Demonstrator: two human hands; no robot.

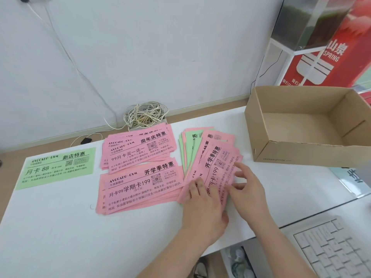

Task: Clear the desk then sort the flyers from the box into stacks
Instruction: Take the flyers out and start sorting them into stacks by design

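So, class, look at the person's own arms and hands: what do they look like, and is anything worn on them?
Both forearms are bare up to the frame edge: no sleeves, cuffs or gloves show. The left hand and right hand carry no visible ring, watch or bracelet. Nails look short and unpainted.
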